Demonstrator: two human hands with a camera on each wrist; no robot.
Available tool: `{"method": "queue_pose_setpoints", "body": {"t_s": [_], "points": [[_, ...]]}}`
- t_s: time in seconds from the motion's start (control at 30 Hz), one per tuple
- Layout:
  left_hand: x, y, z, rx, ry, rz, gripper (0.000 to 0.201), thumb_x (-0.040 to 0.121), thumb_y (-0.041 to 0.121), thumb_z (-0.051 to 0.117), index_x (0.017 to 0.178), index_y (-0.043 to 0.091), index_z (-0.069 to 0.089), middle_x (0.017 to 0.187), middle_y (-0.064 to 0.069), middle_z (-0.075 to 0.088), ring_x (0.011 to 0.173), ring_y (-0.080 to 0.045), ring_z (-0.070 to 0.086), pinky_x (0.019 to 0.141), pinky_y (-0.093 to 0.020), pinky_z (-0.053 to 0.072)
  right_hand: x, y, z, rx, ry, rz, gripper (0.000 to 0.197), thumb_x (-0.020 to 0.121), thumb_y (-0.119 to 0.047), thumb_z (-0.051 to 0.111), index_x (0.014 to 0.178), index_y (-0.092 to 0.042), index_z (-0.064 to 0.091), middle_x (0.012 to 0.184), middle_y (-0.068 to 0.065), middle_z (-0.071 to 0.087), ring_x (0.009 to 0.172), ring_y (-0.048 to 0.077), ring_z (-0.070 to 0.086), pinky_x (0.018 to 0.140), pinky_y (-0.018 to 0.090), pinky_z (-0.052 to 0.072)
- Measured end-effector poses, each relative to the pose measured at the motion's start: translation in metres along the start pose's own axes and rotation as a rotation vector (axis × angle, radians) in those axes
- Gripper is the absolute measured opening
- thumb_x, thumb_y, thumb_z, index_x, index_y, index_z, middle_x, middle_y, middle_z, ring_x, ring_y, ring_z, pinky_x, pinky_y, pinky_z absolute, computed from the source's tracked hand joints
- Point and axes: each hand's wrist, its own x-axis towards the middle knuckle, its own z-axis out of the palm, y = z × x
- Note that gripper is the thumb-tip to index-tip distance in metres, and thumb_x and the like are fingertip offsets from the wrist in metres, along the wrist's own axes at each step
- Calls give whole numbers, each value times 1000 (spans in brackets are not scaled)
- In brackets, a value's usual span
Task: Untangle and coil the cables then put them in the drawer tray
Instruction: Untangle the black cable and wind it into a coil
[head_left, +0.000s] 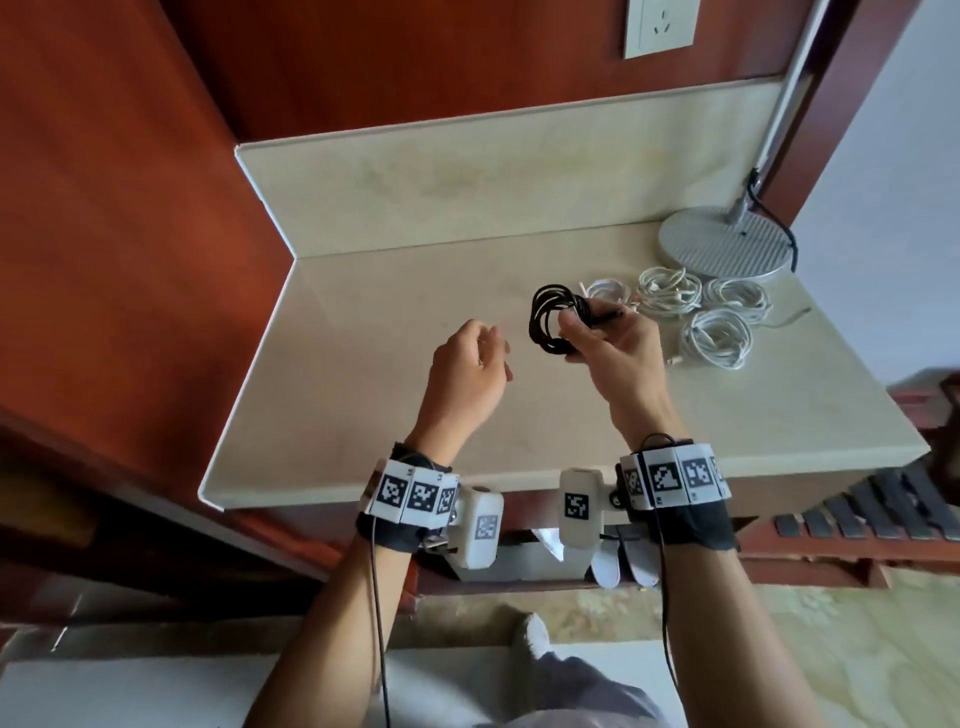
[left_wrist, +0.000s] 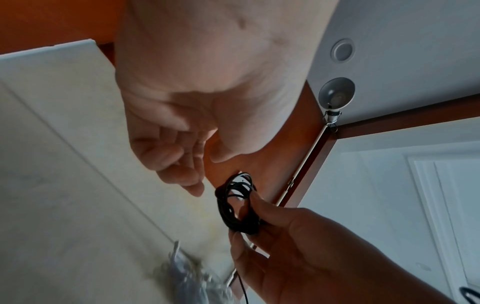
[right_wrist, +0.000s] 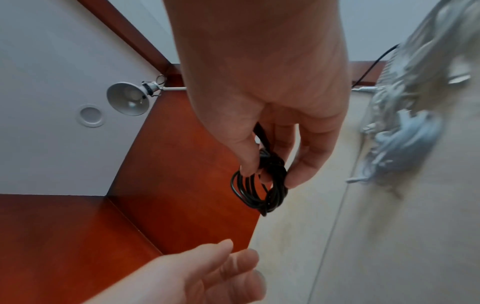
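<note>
A black cable (head_left: 550, 322) wound into a small coil hangs above the beige countertop (head_left: 389, 415). My right hand (head_left: 587, 332) pinches it at its right side between thumb and fingers. The right wrist view shows the black coil (right_wrist: 259, 189) dangling below the right hand's fingertips (right_wrist: 296, 176). My left hand (head_left: 488, 358) hovers just left of the coil with loosely curled fingers and holds nothing. In the left wrist view the left hand (left_wrist: 179, 164) is a short way from the black coil (left_wrist: 235, 205). Several coiled white cables (head_left: 717, 338) lie on the counter to the right.
A round grey lamp base (head_left: 727, 241) stands at the back right corner, its pole rising along the wall. Red-brown wood panels close off the left and back. Part of a pale tray (head_left: 524, 564) shows below the counter's front edge, behind my wrists.
</note>
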Motion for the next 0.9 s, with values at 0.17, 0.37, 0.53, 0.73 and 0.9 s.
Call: {"method": "queue_pose_setpoints", "body": {"t_s": [0.17,0.37,0.53,0.73,0.9], "points": [[-64,-31,36,-103,130,-156,28,105,25,45,83,17,61,69,1,69,64,-19,65,65,-36,52,-54,24,-28,58,-29,87,7,97,-11,72,95,-18,72,84,-6,75,80,10,72,74,27,59],[-122,-72,43,-205,643,-411,19,109,20,43,104,5,54,92,-11,61,81,-26,59,67,-29,41,-84,37,-12,-6,-272,37,7,97,-12,73,101,-18,71,88,3,77,80,14,72,82,31,59],[-123,-115,6,-270,898,-571,24,102,6,44,108,-11,59,107,-21,63,96,-31,62,81,-19,47,-86,36,22,-49,-433,-19,8,96,-14,74,103,-13,72,90,2,77,76,10,73,78,28,58],[-131,-184,-15,-757,601,-1037,55,110,42,29,148,5,43,142,-11,58,133,-30,57,113,-39,43,-100,40,67,-52,-513,-43,15,97,-16,74,109,-7,73,99,9,78,77,6,71,74,25,57],[-136,-208,-1,-989,459,-1200,60,109,49,28,139,1,46,122,-23,60,89,-28,62,107,-34,43,-105,46,87,-69,-475,-55,15,96,-19,75,109,-12,74,99,6,78,80,10,71,78,35,59]]}}
